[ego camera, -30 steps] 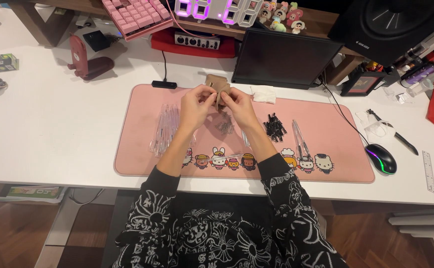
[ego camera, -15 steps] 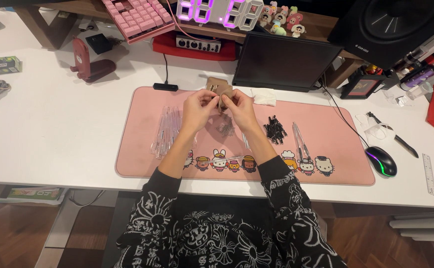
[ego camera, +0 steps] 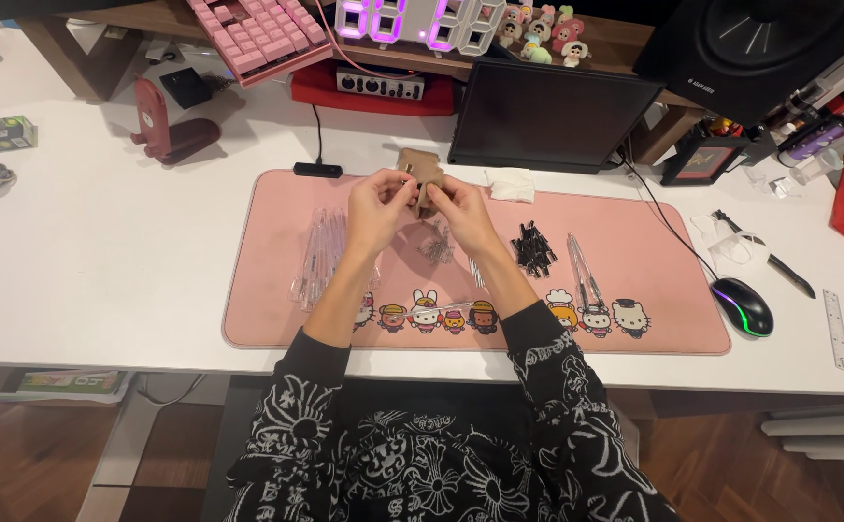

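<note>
Tan pouch (ego camera: 422, 174), one, two hands around

My left hand (ego camera: 375, 205) and right hand (ego camera: 460, 211) cover whatever small part sits pinched between my fingertips, too small to make out. They also hide the lower half of the tan block (ego camera: 421, 170) behind them. The pink keyboard (ego camera: 262, 37) and the black speaker (ego camera: 760, 43) run off the top edge.
</note>
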